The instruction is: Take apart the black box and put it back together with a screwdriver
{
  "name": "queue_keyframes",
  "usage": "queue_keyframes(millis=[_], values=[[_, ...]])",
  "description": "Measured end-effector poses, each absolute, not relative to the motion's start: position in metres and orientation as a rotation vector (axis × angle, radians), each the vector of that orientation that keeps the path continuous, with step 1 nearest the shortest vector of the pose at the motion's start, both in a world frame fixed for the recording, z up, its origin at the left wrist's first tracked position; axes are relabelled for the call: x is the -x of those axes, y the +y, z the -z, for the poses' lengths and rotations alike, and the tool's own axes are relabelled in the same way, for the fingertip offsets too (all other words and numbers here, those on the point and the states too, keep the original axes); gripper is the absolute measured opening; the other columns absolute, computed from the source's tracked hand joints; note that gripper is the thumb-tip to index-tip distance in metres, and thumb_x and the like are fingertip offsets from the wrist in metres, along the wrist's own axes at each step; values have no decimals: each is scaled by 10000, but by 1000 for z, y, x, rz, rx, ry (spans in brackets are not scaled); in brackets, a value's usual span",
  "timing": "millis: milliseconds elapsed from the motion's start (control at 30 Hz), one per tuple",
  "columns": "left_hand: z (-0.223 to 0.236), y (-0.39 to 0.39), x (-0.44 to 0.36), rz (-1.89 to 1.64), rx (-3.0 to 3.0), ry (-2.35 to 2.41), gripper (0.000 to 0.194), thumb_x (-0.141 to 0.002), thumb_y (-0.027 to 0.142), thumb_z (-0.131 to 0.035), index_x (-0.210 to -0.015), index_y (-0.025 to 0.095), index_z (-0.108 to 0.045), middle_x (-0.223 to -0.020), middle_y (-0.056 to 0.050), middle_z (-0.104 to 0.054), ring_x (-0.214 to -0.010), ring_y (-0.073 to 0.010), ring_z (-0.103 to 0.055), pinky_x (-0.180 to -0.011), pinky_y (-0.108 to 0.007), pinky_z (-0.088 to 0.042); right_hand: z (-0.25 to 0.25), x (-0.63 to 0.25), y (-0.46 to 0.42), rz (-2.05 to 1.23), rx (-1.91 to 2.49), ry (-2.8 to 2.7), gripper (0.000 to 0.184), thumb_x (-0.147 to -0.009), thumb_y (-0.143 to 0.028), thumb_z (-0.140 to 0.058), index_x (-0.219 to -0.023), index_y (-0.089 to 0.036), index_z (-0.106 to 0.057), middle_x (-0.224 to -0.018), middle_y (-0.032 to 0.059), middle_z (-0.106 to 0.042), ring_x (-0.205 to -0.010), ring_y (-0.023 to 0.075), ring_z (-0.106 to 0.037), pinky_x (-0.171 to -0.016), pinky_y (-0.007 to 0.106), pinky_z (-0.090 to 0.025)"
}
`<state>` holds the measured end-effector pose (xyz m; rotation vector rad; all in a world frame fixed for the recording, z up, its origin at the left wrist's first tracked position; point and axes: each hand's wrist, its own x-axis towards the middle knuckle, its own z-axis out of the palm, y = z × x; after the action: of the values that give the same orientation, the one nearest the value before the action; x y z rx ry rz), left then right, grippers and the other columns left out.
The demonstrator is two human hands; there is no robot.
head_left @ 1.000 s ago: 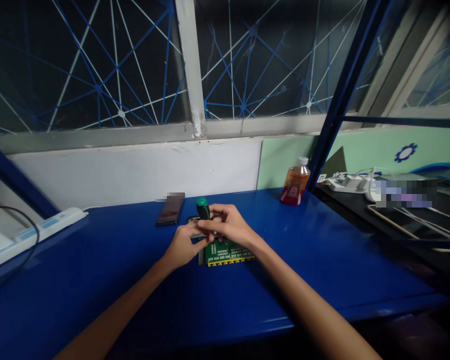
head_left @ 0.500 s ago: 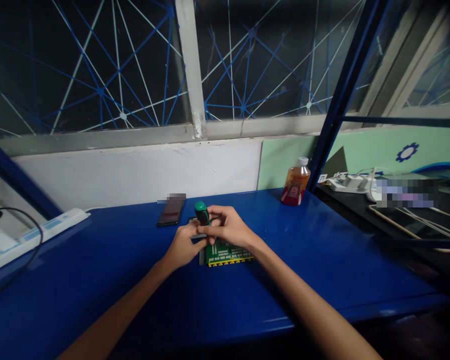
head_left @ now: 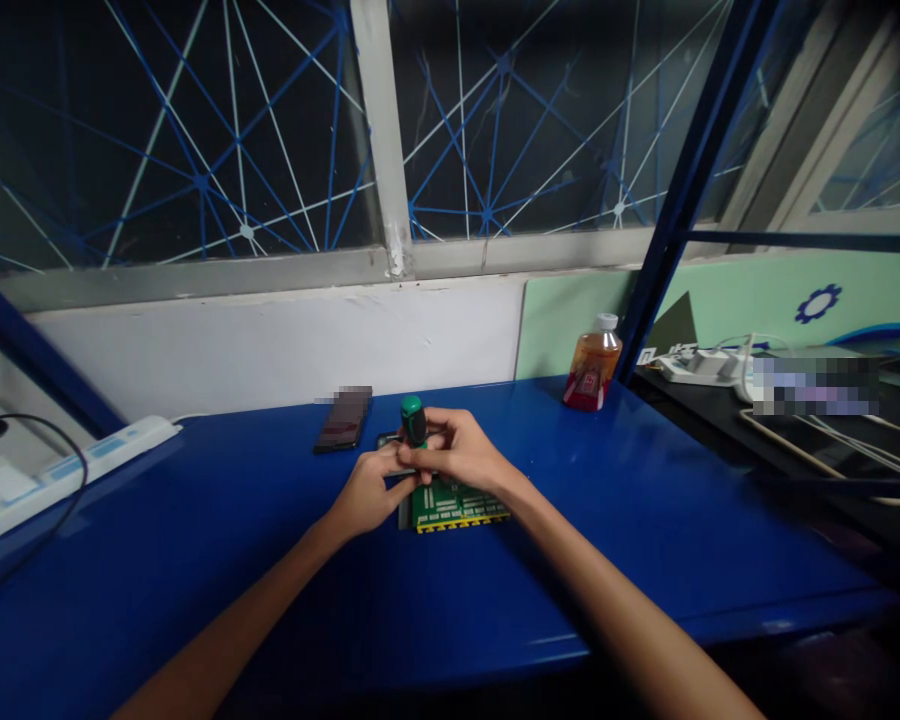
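A screwdriver (head_left: 415,424) with a green and black handle stands nearly upright over the board. The fingers of my right hand (head_left: 461,450) are closed around its lower handle; its tip is hidden behind my fingers. Beneath lies a green circuit board (head_left: 450,503) with a yellow strip along its front edge. My left hand (head_left: 371,488) grips the board's left side, thumb over the edge, with its fingertips close to the screwdriver. My hands cover the board's rear part. A small dark object (head_left: 387,439) shows just behind my left fingers, too covered to name.
Behind my left hand lies a phone (head_left: 343,420) on the blue table (head_left: 270,620). A bottle (head_left: 593,365) with a white cap stands at the back right. A white power strip (head_left: 120,455) runs along the left. Cables (head_left: 832,440) lie on a dark surface at right.
The screwdriver's handle has shifted slightly right and stands more upright than before. My right hand stays closed on it, and my left hand is almost unmoved.
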<state>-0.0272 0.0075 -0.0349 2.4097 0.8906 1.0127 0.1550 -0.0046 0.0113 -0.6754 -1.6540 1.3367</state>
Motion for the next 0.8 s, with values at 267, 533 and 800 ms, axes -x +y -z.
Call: queue_keyframes(millis=[267, 533, 800], values=[[37, 7, 25, -1103, -2396, 914, 143, -820, 282, -673, -902, 186, -741, -992, -62, -731, -984, -227, -659, -866, -343, -509, -13, -154, -6, -1338, 687, -1631, 216, -666, -246, -756, -817, -150, -635, -627, -27, -591, -444, 70, -520, -400, 200, -349], [30, 5, 26, -1012, -2399, 885, 114, -835, 245, -640, -869, 193, -736, -963, -51, -729, -949, -208, -667, -853, -326, -507, -15, -155, -8, -1319, 705, -1627, 214, -691, -287, -741, -825, -150, -646, -598, -26, -590, -454, 79, -523, -418, 209, -347], [34, 7, 27, -1028, -2363, 921, 125, -854, 266, -628, -812, 203, -727, -935, -43, -723, -983, -216, -649, -936, -353, -466, -14, -155, -6, -1308, 722, -1636, 228, -687, -298, -750, -834, -153, -653, -602, -20, -601, -471, 92, -553, -432, 211, -367]])
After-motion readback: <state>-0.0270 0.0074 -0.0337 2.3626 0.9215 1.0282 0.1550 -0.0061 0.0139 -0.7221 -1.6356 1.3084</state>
